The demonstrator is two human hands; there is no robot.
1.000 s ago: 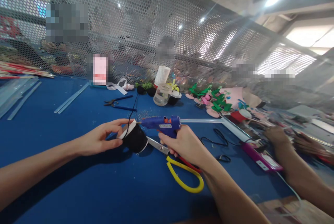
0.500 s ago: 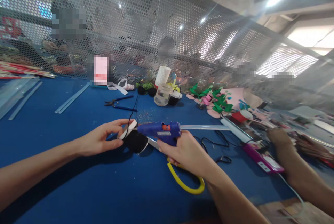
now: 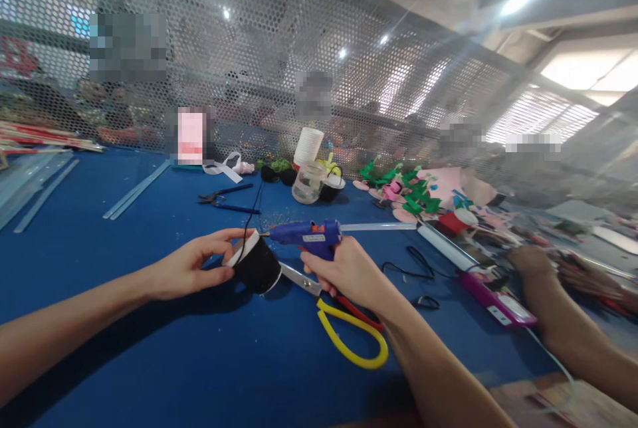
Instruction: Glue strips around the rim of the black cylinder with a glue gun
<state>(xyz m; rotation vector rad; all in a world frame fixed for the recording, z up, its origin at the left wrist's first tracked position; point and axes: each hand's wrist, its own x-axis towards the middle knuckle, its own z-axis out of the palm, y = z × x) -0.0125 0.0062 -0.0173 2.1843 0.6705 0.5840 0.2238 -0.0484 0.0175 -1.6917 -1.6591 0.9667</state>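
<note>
My left hand [image 3: 192, 270] grips a small black cup with a white rim [image 3: 256, 264], tilted on its side just above the blue table [image 3: 149, 341]. A thin black cord runs over the cup's rim. My right hand [image 3: 349, 273] is closed on the handle of a blue glue gun [image 3: 306, 234], whose nozzle points left at the cup's rim. A clear glue stick pokes out of the gun's back. Scissors with yellow and red handles [image 3: 349, 331] lie under my right wrist.
Pliers [image 3: 224, 197], a stack of white cups [image 3: 308, 146], a clear jar [image 3: 308, 183] and green and pink craft pieces [image 3: 406, 192] lie further back by a perforated metal screen [image 3: 279, 62]. Another person's hand [image 3: 531, 262] rests at right near a pink box [image 3: 498, 298].
The glue gun dipped and pushed left toward the cup half a second ago, then rose back, with its nozzle at the rim. My left hand and the cup have barely moved.
</note>
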